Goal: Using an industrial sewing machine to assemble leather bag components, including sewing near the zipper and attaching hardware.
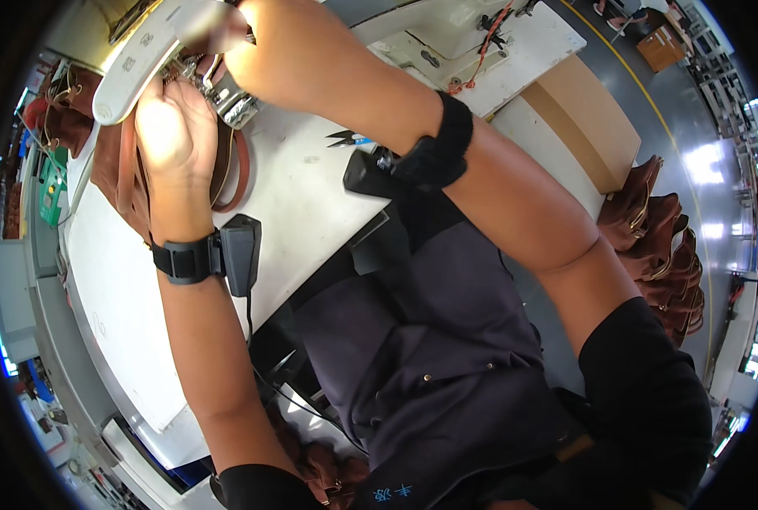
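- Left hand [173,127], upper left of frame: fingers curled down onto brown leather piece [124,170] under the sewing machine head [141,59].
- Right hand [285,51], top centre: fingertips blurred, grip cannot be told.
- Leather lies on white table [294,195], upper left.
- Small snips [342,138] lie just right of the leather strap.

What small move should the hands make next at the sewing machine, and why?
Probably feed the brown leather piece a little further under the machine head. The left hand presses it flat on the white table, and the right hand is up at the metal presser area.
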`<state>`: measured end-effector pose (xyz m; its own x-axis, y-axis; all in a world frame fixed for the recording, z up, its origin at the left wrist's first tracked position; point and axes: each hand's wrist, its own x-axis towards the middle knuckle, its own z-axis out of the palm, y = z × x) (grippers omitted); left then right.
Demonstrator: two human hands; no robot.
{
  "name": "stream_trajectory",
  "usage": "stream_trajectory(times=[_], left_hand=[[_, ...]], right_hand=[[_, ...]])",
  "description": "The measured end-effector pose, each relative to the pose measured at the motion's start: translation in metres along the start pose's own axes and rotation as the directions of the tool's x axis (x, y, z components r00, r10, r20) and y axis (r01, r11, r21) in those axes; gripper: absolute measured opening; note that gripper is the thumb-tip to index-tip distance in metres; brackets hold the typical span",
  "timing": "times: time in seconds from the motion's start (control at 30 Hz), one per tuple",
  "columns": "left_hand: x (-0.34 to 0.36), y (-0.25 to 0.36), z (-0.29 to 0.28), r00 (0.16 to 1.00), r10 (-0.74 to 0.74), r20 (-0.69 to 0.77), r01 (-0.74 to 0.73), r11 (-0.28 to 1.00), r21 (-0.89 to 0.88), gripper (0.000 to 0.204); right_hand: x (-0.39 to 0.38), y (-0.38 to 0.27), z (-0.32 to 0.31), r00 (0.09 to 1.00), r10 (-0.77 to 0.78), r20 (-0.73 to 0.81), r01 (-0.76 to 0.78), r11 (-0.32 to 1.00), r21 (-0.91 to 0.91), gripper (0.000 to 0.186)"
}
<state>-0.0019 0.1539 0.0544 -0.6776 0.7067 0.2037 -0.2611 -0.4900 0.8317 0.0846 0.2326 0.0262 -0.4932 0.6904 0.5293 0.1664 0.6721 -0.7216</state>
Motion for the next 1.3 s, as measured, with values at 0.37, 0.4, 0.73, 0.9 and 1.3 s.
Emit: stream_trajectory(times=[0.37,0.4,0.73,0.9,1.3], left_hand=[[0.058,-0.031,-0.056,0.953,-0.151,0.262,0.140,0.988,0.061,0.043],[0.055,-0.032,-0.051,0.952,-0.154,0.266,0.144,0.988,0.057,0.043],[0.057,-0.027,-0.063,0.963,-0.092,0.254,0.104,0.994,-0.032,0.037],[0.056,-0.053,-0.094,0.913,0.119,0.391,-0.170,0.981,0.098,0.036],[0.022,-0.017,-0.041,0.932,-0.056,0.359,0.086,0.994,-0.068,0.048]], right_hand=[[0.021,0.024,-0.007,0.958,-0.228,0.174,0.277,0.896,-0.347,0.030],[0.033,0.027,-0.005,0.960,-0.204,0.191,0.260,0.902,-0.344,0.033],[0.045,0.006,-0.031,0.895,-0.219,0.388,0.285,0.951,-0.121,0.039],[0.042,0.043,0.000,0.893,-0.370,0.256,0.428,0.876,-0.225,0.028],[0.038,0.047,-0.009,0.924,-0.331,0.193,0.362,0.919,-0.157,0.026]])
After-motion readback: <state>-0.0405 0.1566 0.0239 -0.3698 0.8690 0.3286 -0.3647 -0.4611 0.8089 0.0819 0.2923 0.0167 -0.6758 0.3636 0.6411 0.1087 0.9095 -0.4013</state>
